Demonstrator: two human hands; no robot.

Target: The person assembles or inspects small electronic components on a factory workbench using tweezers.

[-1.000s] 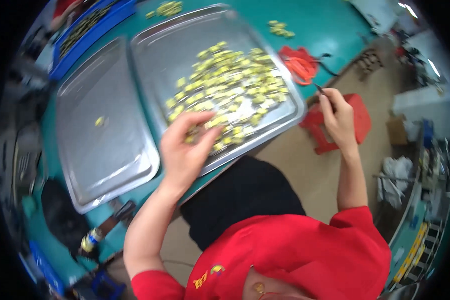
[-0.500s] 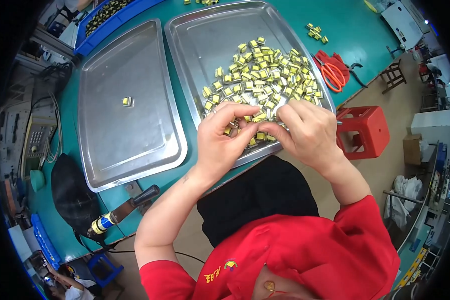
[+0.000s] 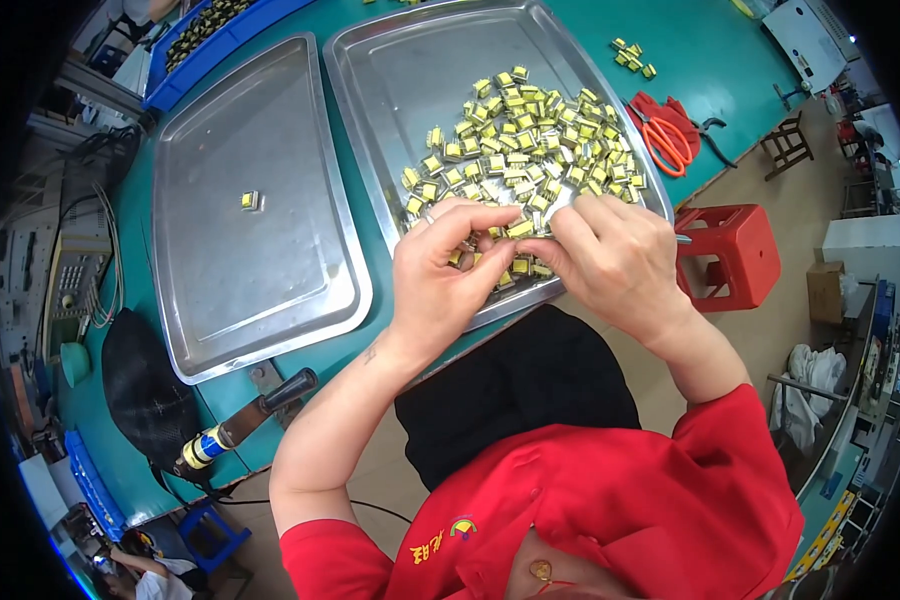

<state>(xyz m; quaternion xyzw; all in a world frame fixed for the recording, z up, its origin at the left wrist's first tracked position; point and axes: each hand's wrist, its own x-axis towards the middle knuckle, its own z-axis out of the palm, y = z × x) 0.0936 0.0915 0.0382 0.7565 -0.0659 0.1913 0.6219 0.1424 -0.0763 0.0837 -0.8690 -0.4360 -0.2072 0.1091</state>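
Green surface point(image 3: 715, 45) carries two metal trays side by side, with a blue bin point(image 3: 232, 38) of small parts at the far left. A red stool point(image 3: 758, 260) stands on the floor to the right.

Both hands are over the near part of the right tray point(image 3: 400, 90), fingertips almost meeting. Left hand point(image 3: 515, 232): index finger and thumb pinched on one yellow component point(image 3: 521, 230) — it sits right at the fingertips, on the side facing the other hand. Right hand point(image 3: 548, 228): fingers curled, thumb pointing in, tips just beside that component. Can't tell what it grips or whether it touches the part — its own fingers block the view.

Pile of yellow components point(image 3: 530, 140) lies beyond and under both hands, in the same tray. Left tray point(image 3: 240, 280) holds a single component point(image 3: 250, 201), well apart from the left hand. Black-handled tool point(image 3: 290, 388) lies near the left forearm.
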